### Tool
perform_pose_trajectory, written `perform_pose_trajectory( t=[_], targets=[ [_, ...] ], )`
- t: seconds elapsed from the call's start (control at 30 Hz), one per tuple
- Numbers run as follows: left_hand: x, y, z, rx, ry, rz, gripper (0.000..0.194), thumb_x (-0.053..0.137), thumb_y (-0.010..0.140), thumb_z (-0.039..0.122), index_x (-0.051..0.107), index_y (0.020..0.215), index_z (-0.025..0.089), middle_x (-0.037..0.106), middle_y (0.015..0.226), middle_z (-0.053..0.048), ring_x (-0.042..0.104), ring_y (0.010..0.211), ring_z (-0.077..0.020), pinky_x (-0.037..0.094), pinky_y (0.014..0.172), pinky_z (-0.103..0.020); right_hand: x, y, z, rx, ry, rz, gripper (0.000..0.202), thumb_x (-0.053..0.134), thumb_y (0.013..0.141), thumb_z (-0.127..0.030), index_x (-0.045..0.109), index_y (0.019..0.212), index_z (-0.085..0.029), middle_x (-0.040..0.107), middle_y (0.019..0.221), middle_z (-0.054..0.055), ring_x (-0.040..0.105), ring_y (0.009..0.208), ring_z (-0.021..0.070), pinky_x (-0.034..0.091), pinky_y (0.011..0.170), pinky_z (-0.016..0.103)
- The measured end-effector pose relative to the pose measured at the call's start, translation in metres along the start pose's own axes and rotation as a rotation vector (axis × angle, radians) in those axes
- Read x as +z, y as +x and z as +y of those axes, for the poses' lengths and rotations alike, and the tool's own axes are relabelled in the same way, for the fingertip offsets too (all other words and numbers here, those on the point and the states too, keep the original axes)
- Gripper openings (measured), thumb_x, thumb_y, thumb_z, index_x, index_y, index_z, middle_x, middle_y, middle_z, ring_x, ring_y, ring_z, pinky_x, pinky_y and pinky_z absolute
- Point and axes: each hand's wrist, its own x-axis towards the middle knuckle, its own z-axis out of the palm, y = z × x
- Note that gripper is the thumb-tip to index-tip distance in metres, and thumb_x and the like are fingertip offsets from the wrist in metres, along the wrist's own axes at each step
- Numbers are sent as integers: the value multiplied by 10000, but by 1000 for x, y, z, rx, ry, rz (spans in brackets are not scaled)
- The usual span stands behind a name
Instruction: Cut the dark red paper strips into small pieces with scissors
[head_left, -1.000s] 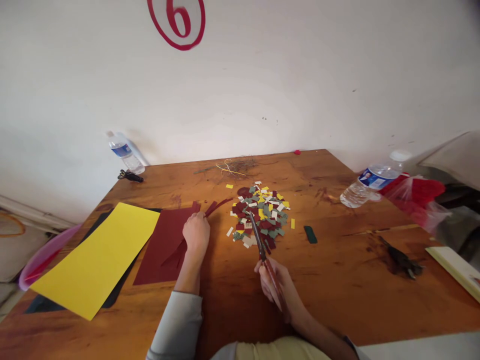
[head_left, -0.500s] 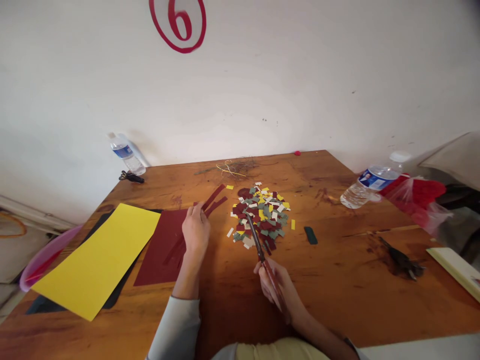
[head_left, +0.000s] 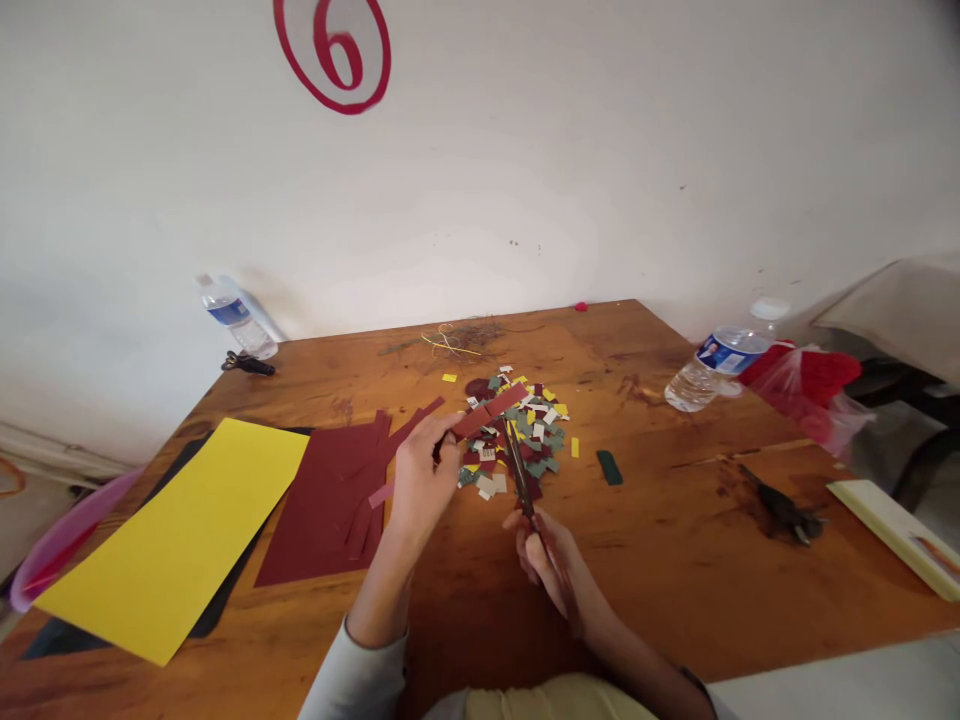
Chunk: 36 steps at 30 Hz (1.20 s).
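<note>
My left hand (head_left: pixel 426 470) pinches a maroon paper strip (head_left: pixel 495 408), its free end reaching right over a heap of small paper pieces (head_left: pixel 551 445) in maroon, grey-green, yellow and white. A pair of scissors (head_left: pixel 517 462) is gripped in my right hand (head_left: pixel 553 562), blades pointing away from me. The blade tips meet the underside of the strip; whether they are parted there is hard to make out. Left of my left hand lies a maroon paper sheet (head_left: pixel 300 505) with several loose maroon strips (head_left: pixel 367 515) on it.
A yellow sheet (head_left: pixel 180 540) overlaps a dark sheet (head_left: pixel 210 610) at left. Water bottles stand at back left (head_left: pixel 238 322) and right (head_left: pixel 712 370). Black-handled scissors (head_left: pixel 251 364), tangled threads (head_left: pixel 457 342), a green piece (head_left: pixel 610 467) and a dark tool (head_left: pixel 784 510) lie about.
My left hand has come rightward from the maroon sheet, bringing a strip over the heap to the scissors. My right hand stays nearly in place. The view has shifted slightly.
</note>
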Motion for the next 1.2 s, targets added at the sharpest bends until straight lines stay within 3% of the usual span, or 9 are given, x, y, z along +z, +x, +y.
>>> perform_pose_trajectory(
  t=[0.33, 0.5, 0.73, 0.8, 0.87, 0.97, 1.07, 1.13, 1.2],
  targets=[
    [7, -7, -2, -40, -142, -136, 241, 725, 833, 304, 855, 1025, 238, 833, 971, -81, 759, 862, -237, 591, 779, -334, 4, -1, -18, 153, 116, -20, 684, 626, 801, -905, 582, 858, -225, 354, 502, -128, 283, 378, 74, 271, 393, 226],
    [10, -8, -10, -16, -61, -44, 234, 692, 866, 317, 836, 1033, 239, 847, 1069, -91, 783, 994, -267, 598, 935, -392, 6, -2, -16, 181, 129, -12, 737, 594, 768, -963, 537, 815, -229, 384, 490, -127, 291, 355, 63, 268, 381, 222],
    [-33, 14, -37, -166, 508, 134, 336, 576, 919, 293, 804, 1135, 175, 819, 1109, -191, 757, 1063, -384, 557, 986, -522, 6, 1, -12, 171, 188, 9, 749, 586, 795, -962, 580, 839, -213, 373, 497, -131, 281, 345, 60, 276, 372, 214],
    [-45, 18, -39, -152, 552, 177, 315, 585, 875, 268, 810, 1060, 147, 792, 1217, -227, 690, 1220, -431, 489, 1083, -578, 7, 2, -10, 168, 211, 7, 752, 581, 803, -961, 589, 847, -210, 366, 488, -133, 277, 338, 60, 271, 365, 211],
    [-46, 14, -32, -151, 419, 186, 258, 613, 849, 297, 812, 960, 175, 808, 1163, -186, 693, 1186, -397, 498, 1069, -531, 8, 3, -9, 160, 227, 13, 749, 577, 812, -957, 593, 856, -209, 366, 489, -134, 274, 336, 59, 267, 362, 207],
    [-28, -2, -14, -225, -44, -162, 262, 658, 851, 427, 779, 735, 226, 776, 780, -69, 707, 799, -263, 556, 790, -364, 8, 3, -9, 142, 228, 9, 746, 585, 809, -957, 588, 856, -213, 364, 489, -136, 272, 338, 58, 265, 362, 203],
    [7, -20, 2, -270, -314, -472, 250, 749, 794, 405, 738, 623, 224, 694, 639, -21, 626, 658, -184, 496, 668, -285, 7, 2, -11, 106, 214, 2, 756, 596, 782, -976, 567, 835, -223, 360, 482, -138, 275, 341, 58, 267, 364, 201],
    [32, -29, 7, -356, -421, -466, 188, 780, 761, 385, 764, 690, 212, 727, 701, -31, 641, 703, -179, 499, 691, -280, 7, 1, -12, 82, 210, 6, 766, 602, 764, -987, 563, 831, -225, 358, 483, -140, 270, 343, 57, 267, 364, 198],
    [51, -34, 9, -527, -616, -326, 277, 863, 671, 397, 785, 853, 203, 767, 813, -45, 680, 750, -187, 530, 707, -290, 8, 0, -13, 68, 213, 6, 768, 597, 768, -986, 572, 838, -222, 357, 484, -139, 262, 344, 56, 267, 362, 199]
  ],
)
